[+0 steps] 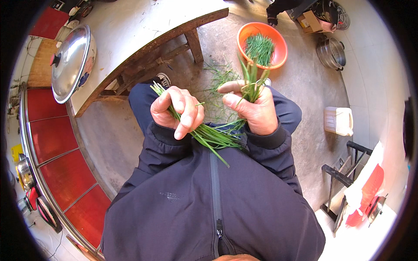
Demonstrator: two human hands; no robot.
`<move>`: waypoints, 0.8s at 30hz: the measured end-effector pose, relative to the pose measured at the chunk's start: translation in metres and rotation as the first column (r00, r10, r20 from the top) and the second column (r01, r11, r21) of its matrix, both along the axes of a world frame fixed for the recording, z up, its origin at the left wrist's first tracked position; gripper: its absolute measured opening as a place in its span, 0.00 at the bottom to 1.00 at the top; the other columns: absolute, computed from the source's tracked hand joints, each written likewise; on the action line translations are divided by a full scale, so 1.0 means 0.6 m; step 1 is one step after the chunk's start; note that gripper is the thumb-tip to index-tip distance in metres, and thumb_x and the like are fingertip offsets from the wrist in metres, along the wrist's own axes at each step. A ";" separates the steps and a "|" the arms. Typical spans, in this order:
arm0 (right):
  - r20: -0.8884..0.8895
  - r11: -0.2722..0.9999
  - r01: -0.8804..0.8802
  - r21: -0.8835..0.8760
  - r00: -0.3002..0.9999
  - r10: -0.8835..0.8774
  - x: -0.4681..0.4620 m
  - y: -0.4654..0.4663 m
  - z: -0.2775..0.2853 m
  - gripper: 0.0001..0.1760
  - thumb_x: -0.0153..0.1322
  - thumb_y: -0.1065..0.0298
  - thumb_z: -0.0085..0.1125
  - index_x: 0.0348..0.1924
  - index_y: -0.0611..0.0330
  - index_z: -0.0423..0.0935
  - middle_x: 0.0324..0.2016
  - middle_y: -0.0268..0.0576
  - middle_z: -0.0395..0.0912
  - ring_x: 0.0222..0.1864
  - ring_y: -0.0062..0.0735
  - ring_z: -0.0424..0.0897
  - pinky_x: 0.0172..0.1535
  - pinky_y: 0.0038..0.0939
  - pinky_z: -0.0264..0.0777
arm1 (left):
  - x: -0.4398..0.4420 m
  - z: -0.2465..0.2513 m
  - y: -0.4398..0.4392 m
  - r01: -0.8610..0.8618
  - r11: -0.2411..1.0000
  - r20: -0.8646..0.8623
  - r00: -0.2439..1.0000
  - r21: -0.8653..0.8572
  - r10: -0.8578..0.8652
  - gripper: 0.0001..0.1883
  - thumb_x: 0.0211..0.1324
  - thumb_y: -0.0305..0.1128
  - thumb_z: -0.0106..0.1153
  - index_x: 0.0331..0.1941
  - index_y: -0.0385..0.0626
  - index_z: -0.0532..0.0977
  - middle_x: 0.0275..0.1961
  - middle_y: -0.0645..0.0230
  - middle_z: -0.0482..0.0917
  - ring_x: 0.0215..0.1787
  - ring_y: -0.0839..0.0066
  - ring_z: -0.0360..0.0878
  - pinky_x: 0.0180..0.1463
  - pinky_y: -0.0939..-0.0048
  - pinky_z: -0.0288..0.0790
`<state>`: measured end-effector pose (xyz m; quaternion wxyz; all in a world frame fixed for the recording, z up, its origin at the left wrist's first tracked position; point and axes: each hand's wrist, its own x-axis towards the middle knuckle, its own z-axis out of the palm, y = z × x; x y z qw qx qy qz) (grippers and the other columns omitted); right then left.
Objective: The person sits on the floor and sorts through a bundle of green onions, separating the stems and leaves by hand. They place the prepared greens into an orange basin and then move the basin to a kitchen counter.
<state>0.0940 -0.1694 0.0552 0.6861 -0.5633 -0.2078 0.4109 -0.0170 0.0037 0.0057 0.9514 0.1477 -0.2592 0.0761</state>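
My left hand point(179, 111) is closed around a bundle of long green chives point(212, 135), whose pale cut ends stick out above the fist and whose leaves hang across my lap and jacket. My right hand point(253, 106) grips a smaller tuft of green stalks point(250, 81) between thumb and fingers, pointing away from me. Some leaves of the bundle reach the right wrist. On the floor between my feet lie scattered loose green pieces point(223, 76). Beyond the right hand, an orange plastic basin point(281, 53) holds a heap of chives point(260, 49).
A wooden-edged table point(137, 42) stands ahead on the left, bearing a large lidded pot point(73, 62). Red-fronted cabinets point(54, 137) line the left. At right are a steel steamer pot point(331, 53), a white plastic jug point(338, 120) and a black metal stand point(338, 176). Another person's hand point(272, 21) is near the basin.
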 end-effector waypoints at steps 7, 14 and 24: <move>0.004 0.977 -0.176 0.122 0.984 0.177 -0.024 0.032 0.000 0.10 0.69 0.75 0.64 0.43 0.68 0.81 0.31 0.34 0.80 0.33 0.17 0.76 0.39 0.21 0.69 | -0.003 0.001 -0.007 0.038 0.999 -0.073 0.997 0.008 -0.037 0.20 0.72 0.41 0.43 0.41 0.36 0.78 0.34 0.45 0.83 0.12 0.69 0.75 0.23 0.68 0.68; 0.069 0.998 -0.036 0.049 0.997 0.033 -0.027 0.024 -0.015 0.06 0.69 0.74 0.64 0.37 0.66 0.81 0.26 0.31 0.78 0.27 0.14 0.74 0.31 0.19 0.67 | -0.006 -0.006 -0.009 0.022 0.999 -0.141 0.990 0.038 -0.016 0.21 0.72 0.42 0.41 0.43 0.37 0.79 0.36 0.47 0.84 0.13 0.70 0.75 0.26 0.69 0.69; 0.005 0.969 0.229 -0.095 0.973 -0.229 0.021 -0.004 -0.046 0.10 0.68 0.73 0.65 0.40 0.66 0.77 0.18 0.26 0.69 0.12 0.09 0.58 0.16 0.17 0.49 | -0.009 0.007 0.009 -0.123 0.965 -0.380 0.902 0.233 0.207 0.25 0.74 0.46 0.39 0.48 0.36 0.79 0.48 0.46 0.82 0.20 0.69 0.79 0.25 0.70 0.71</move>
